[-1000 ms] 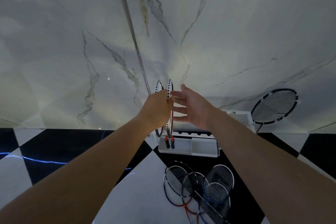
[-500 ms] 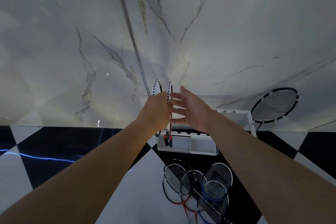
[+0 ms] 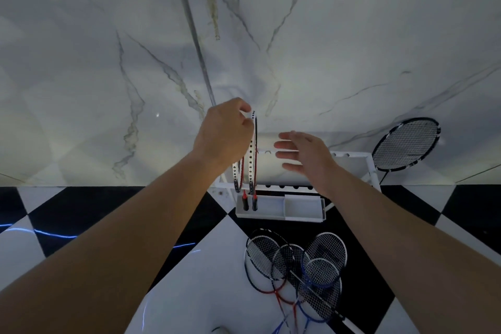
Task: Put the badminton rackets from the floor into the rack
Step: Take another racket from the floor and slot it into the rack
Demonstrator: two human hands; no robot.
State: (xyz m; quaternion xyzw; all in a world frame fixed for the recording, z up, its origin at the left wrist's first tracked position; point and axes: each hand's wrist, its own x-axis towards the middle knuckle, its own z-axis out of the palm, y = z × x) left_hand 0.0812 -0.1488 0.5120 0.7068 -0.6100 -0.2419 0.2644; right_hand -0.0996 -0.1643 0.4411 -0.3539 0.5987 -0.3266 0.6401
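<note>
A white rack [image 3: 282, 210] stands on the floor against the marble wall. Two red, white and black rackets [image 3: 252, 168] stand upright at its left end, handles down. My left hand [image 3: 223, 135] pinches the top rim of the racket heads. My right hand [image 3: 305, 156] hovers to their right above the rack, fingers spread, holding nothing. Several more rackets [image 3: 295, 266] lie in an overlapping pile on the floor just in front of the rack, some red, some blue.
Another black racket [image 3: 406, 144] leans against the wall at the rack's right end. The floor is black and white checked tile. The marble wall [image 3: 135, 62] rises directly behind the rack.
My left hand has climbed from the middle of the racket heads to their top rim. My right hand has drawn away to the right and dropped lower, letting go of the rackets.
</note>
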